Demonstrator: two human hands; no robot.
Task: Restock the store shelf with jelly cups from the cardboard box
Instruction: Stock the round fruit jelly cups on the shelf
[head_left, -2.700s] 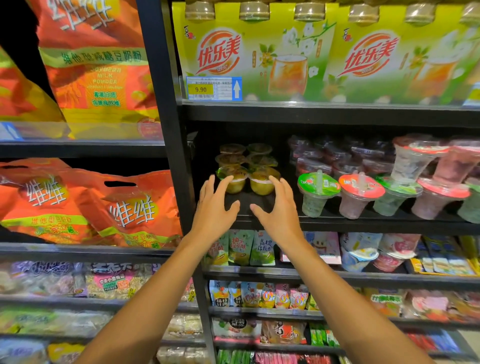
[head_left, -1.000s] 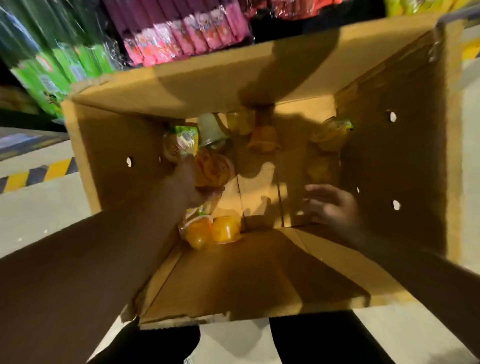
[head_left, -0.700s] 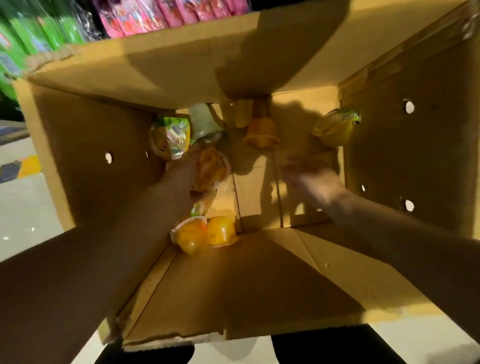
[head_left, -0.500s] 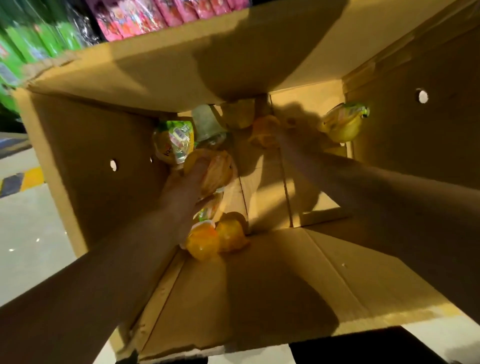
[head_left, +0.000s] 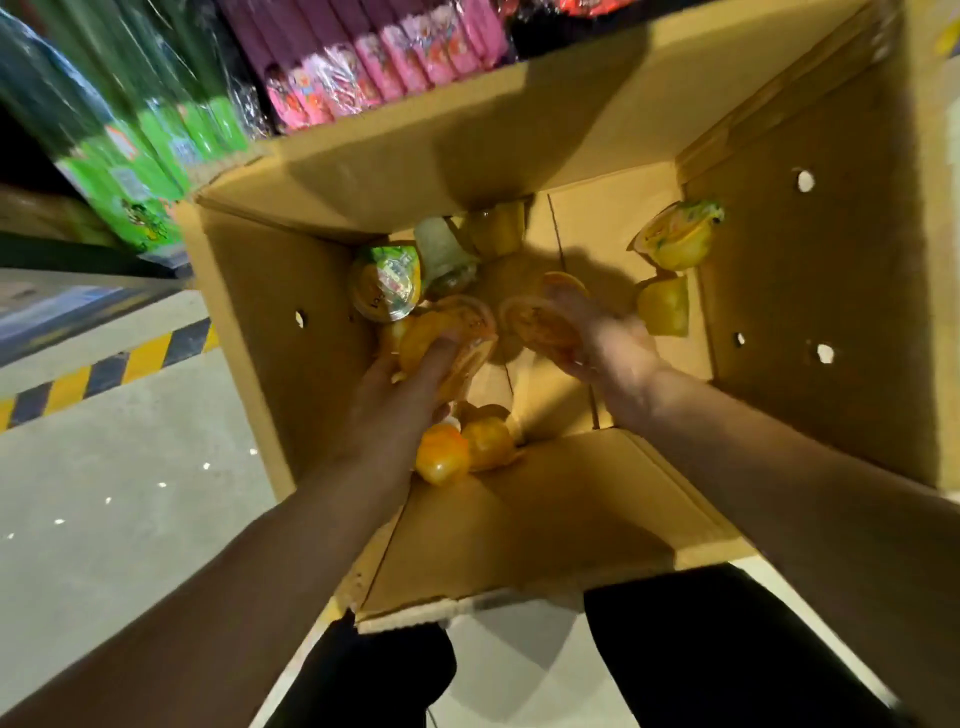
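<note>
I look down into an open cardboard box (head_left: 810, 291) on the floor. My left hand (head_left: 400, 400) is shut on an orange jelly cup (head_left: 457, 338) near the box's left wall. My right hand (head_left: 602, 343) grips another orange jelly cup (head_left: 537, 325) in the middle. Loose cups lie on the box floor: a green-lidded cup (head_left: 387, 283) at the back left, two yellow cups (head_left: 462, 452) just below my left hand, and a yellow cup (head_left: 675, 241) against the right wall.
Green packets (head_left: 156, 150) and pink packets (head_left: 384, 67) fill the lowest store shelf behind the box. A yellow-and-black striped line (head_left: 104, 371) crosses the grey floor at the left. My dark trousers (head_left: 701, 649) show below the box's near flap (head_left: 519, 525).
My view dropped from the shelf to the box. My right hand reached to the back of the box and has drawn back holding an orange cup. My left hand kept its cup.
</note>
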